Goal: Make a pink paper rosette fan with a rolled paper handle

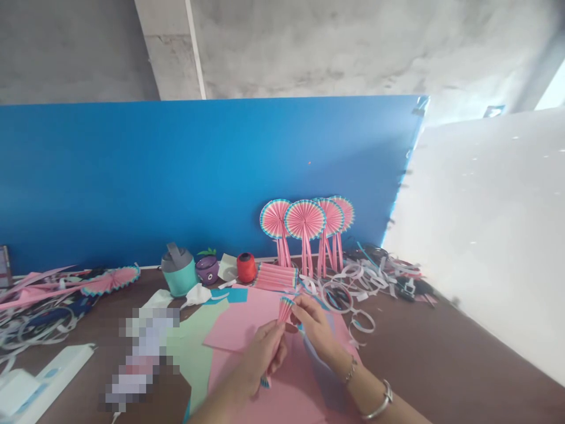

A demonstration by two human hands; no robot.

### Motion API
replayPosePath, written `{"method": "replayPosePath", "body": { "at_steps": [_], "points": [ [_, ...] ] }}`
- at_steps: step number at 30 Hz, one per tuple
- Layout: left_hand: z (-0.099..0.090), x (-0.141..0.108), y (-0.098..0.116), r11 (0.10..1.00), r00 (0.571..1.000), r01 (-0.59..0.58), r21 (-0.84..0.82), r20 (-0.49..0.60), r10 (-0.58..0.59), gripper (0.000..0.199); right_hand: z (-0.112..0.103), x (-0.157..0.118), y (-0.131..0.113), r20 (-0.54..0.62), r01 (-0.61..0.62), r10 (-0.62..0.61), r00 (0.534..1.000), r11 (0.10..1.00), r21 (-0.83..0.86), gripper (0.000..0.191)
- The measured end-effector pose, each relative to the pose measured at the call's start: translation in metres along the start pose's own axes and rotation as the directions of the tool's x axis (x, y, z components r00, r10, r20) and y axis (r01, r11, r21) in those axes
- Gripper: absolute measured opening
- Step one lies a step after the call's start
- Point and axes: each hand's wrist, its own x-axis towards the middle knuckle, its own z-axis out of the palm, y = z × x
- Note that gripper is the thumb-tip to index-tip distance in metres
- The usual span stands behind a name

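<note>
A pink pleated paper piece [286, 308] with a blue and cream edge stands up between my two hands, fanned a little at its top. My left hand [267, 348] is closed around its middle, and a blue-tipped end pokes out below the fingers. At the top edge, my right hand [316, 328] pinches the pleats with bent fingers; its fingertips are partly hidden. Pink paper sheets [233, 321] lie under both hands. Just beyond them is another pink pleated sheet [277, 275], lying on the table.
Several round pink paper fans [305, 220] lean on the blue partition [198, 176]. A teal cup [179, 271], a purple pot [207, 270] and a red thread spool [246, 268] stand behind the sheets. White strips [366, 280] tangle at right; a power strip [57, 377] lies left.
</note>
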Motion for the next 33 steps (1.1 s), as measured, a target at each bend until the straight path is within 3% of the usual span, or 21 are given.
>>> {"method": "replayPosePath", "body": {
  "at_steps": [13,21,27,30,33],
  "points": [
    [-0.001,-0.002,0.002,1.000,1.000,0.004,0.014,0.017,-0.004,0.053,-0.001,0.000,-0.004,0.006,-0.001,0.001,1.000,1.000,-0.024,0.019],
    [0.003,-0.007,0.008,0.999,1.000,0.020,-0.026,0.000,-0.020,0.055,0.001,-0.001,-0.005,-0.025,-0.061,0.062,0.998,0.997,0.055,0.016],
    [-0.001,-0.001,-0.001,0.994,1.000,0.006,0.111,0.004,-0.006,0.057,-0.002,0.002,0.001,-0.008,-0.051,0.051,0.999,0.999,-0.018,0.019],
    [-0.002,0.001,-0.008,0.964,0.993,-0.080,0.253,-0.062,0.099,0.048,-0.004,0.004,0.001,0.019,-0.059,0.060,0.998,0.995,-0.082,0.017],
    [-0.002,0.000,-0.011,0.873,0.959,-0.201,0.445,-0.093,0.268,0.041,-0.004,0.004,-0.001,0.057,-0.077,0.082,0.995,0.993,-0.086,0.013]
  ]
}}
